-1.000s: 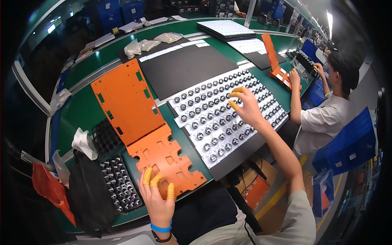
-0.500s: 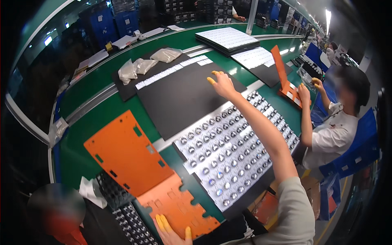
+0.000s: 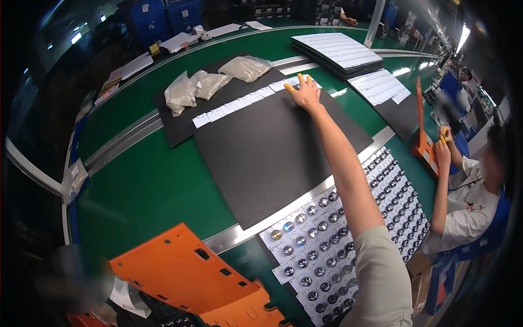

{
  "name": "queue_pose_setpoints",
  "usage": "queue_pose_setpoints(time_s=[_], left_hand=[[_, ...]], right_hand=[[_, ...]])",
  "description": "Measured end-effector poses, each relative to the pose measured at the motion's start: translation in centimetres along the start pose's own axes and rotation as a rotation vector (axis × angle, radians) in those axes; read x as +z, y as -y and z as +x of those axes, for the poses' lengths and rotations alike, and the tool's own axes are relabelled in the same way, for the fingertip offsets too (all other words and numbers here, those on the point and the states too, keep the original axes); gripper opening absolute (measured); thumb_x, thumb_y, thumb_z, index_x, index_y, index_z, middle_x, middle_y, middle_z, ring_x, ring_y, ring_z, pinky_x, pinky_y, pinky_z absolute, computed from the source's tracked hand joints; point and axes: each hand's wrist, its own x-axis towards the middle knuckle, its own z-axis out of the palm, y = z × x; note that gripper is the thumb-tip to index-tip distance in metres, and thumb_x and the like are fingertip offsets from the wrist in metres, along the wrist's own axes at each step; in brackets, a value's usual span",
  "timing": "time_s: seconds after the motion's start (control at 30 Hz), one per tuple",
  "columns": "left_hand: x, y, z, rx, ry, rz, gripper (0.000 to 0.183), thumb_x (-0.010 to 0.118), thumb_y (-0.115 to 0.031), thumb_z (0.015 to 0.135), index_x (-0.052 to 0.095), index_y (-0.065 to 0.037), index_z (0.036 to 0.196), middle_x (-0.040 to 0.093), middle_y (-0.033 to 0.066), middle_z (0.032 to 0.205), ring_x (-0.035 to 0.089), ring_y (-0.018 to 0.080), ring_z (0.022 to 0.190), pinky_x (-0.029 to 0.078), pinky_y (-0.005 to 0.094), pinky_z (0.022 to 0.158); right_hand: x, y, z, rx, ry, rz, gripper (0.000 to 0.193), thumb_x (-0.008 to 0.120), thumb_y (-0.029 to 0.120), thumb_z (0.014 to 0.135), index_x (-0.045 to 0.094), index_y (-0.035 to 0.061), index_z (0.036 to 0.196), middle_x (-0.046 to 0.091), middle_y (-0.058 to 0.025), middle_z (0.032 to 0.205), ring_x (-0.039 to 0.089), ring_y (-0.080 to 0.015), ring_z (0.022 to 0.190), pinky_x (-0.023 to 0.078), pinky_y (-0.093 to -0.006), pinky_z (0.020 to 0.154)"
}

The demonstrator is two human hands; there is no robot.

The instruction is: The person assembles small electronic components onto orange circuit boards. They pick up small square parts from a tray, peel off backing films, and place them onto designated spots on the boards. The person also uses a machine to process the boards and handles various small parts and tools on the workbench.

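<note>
- The large black rectangular sheet looks matt and smooth, like foam or rubber.
- The green belt of the desk has a slight sheen; a bare metal rail runs along it.
- The flat orange plates at the near edge look like smooth, hard plastic.
- The white tray of round glassy lenses glints.
- The clear plastic bags near the far edge are crinkled and glossy.
- The right hand wears yellow rubbery fingertip covers.

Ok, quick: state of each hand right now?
Left hand: not in view.
Right hand: open, fingers spread, pressing flat on the far edge of the black sheet.
</note>
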Motion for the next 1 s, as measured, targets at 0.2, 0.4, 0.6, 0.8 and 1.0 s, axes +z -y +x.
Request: queue_pose_setpoints(time_s=[0.2, 0.4, 0.6, 0.8, 1.0], left_hand=[[-3.7, -3.4, 2.5, -0.089, 0.066, -0.093, 0.081, 0.077, -0.027, 0.079, 0.038, 0.005, 0.143, 0.036, 0.031, 0.145, 0.032, 0.0484, 0.137, 0.033, 0.0503, 0.112], [-3.7, -3.3, 2.6, -0.094, 0.058, -0.073, 0.08, 0.077, -0.027, 0.078, 0.04, 0.005, 0.142, 0.038, 0.031, 0.144, 0.035, 0.0492, 0.134, 0.036, 0.0504, 0.11], [-2.8, -2.5, 2.1, -0.015, -0.014, -0.079, 0.081, 0.077, -0.028, 0.078, 0.04, 0.004, 0.142, 0.038, 0.0306, 0.144, 0.035, 0.0489, 0.135, 0.036, 0.0502, 0.111], [-3.8, -4.7, 2.9, -0.22, 0.066, -0.042, 0.08, 0.076, -0.029, 0.08, 0.039, 0.002, 0.144, 0.037, 0.0275, 0.147, 0.032, 0.045, 0.138, 0.033, 0.0477, 0.113], [0.3, -0.3, -0.2, -0.071, -0.036, -0.146, 0.08, 0.076, -0.029, 0.08, 0.039, 0.002, 0.144, 0.037, 0.0271, 0.147, 0.033, 0.0451, 0.137, 0.034, 0.0473, 0.113]], right_hand=[[1.3, 2.3, 0.8, 0.01, 0.085, -0.106, 0.088, 0.044, 0.076, 0.085, 0.031, 0.0242, 0.154, 0.018, -0.0211, 0.16, 0.014, -0.0455, 0.147, 0.008, -0.0578, 0.118], [1.8, 3.0, 1.5, 0.043, 0.153, -0.183, 0.086, 0.041, 0.077, 0.085, 0.031, 0.0256, 0.154, 0.017, -0.0221, 0.16, 0.013, -0.0478, 0.147, 0.01, -0.0569, 0.118], [1.5, 2.3, 0.2, -0.009, 0.21, -0.174, 0.076, 0.035, 0.067, 0.093, 0.029, 0.0223, 0.155, 0.018, -0.0247, 0.159, 0.011, -0.0452, 0.148, 0.008, -0.0572, 0.118], [0.6, 0.3, -2.5, -0.121, 0.219, -0.192, 0.072, 0.033, 0.062, 0.097, 0.028, 0.0203, 0.155, 0.017, -0.0256, 0.159, 0.012, -0.0461, 0.147, 0.009, -0.0581, 0.118], [-3.2, -1.1, -6.8, -0.32, 0.136, -0.173, 0.06, 0.046, 0.053, 0.096, 0.054, 0.0114, 0.139, 0.045, -0.0278, 0.142, 0.044, -0.0443, 0.131, 0.035, -0.0507, 0.109]])
